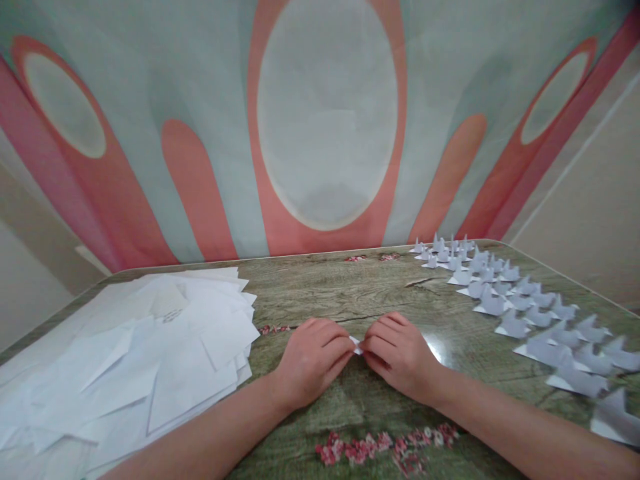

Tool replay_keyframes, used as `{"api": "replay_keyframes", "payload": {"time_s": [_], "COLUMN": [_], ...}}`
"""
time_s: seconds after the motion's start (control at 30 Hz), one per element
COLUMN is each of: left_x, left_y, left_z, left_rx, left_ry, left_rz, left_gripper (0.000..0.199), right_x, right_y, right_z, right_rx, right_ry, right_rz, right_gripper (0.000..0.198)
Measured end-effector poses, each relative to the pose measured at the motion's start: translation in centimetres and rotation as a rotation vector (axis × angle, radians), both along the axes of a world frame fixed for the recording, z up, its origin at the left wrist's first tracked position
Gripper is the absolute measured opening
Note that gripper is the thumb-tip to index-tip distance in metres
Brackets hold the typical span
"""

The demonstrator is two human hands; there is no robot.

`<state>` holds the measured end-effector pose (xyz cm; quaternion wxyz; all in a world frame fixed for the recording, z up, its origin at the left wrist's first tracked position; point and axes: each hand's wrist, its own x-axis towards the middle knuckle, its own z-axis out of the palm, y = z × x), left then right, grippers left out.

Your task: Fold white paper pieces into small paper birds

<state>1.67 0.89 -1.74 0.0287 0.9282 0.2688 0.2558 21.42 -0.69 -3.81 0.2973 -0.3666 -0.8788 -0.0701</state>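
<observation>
Between my two hands, over the middle of the table, is a small piece of folded white paper (356, 345); only a little of it shows. My left hand (316, 360) pinches its left side with fingers curled together. From the other side my right hand (397, 353) grips it, thumb and fingers pressed closed. The fingertips of both hands nearly meet, and the rest of the paper is hidden behind them.
A wide spread pile of white paper sheets (200, 360) covers the table's left. Rows of several folded white paper birds (493, 301) stand along the right side. The wood-patterned table (300, 287) has printed pink flowers and meets a patterned wall covering (327, 120) behind.
</observation>
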Motion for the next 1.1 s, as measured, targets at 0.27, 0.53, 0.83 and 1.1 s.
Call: {"api": "replay_keyframes", "payload": {"time_s": [0.27,0.53,0.83,1.1], "left_x": [0.0,0.0,0.2,0.4], "left_y": [0.2,0.4,0.3,0.2], "left_z": [-0.4,-0.4,0.1,0.0], "left_rx": [-0.054,-0.138,-0.195,-0.253], "left_ry": [0.047,0.148,0.161,0.116], "left_rz": [0.010,0.030,0.017,0.032], "left_gripper": [0.013,0.009,0.015,0.014], "right_x": [0.0,0.2,0.9,1.0], "right_y": [0.1,0.1,0.6,0.7], "right_z": [-0.4,-0.4,-0.4,0.0], "right_rx": [0.040,-0.169,-0.457,-0.635], "right_ry": [-0.149,-0.064,0.216,0.326], "right_rz": [-0.053,0.004,0.082,0.082], "right_gripper": [0.018,0.012,0.001,0.004]}}
